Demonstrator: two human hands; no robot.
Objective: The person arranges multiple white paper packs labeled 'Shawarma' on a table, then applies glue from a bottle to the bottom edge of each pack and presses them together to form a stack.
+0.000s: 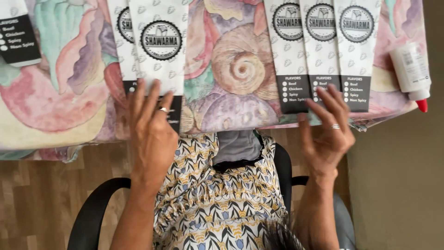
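So the person is sitting in a black office chair (95,203) pulled up to a table covered with a pastel shell-print cloth (231,69), and there's a row of long white paper sleeves with a round black badge and a black band at the near end. The left hand (150,132) is flat and spread, fingers straight, lying on the near end of a pair of sleeves (159,51) and grasping nothing, just pressing or smoothing by the look of it. The right hand (329,132) is open too, fingers loosely curled, hovering at the table edge just under the trio of sleeves (321,55); I can't quite tell if the fingertips actually touch the paper. My read is they're mid lining-up: sleeves laid side by side with the near ends roughly squared to the table edge. The next move probably needs a light push or pinch at those black bands, without shoving neighbours that overlap. Beyond the right hand, out past the trio, lies a white squeeze bottle with a red tip (411,69), close to the table's corner, so a wide sweep that way could knock it. Between the two hands there's a bare stretch of cloth, which is the best open room. Another sleeve (16,32) sits well beyond the left hand.
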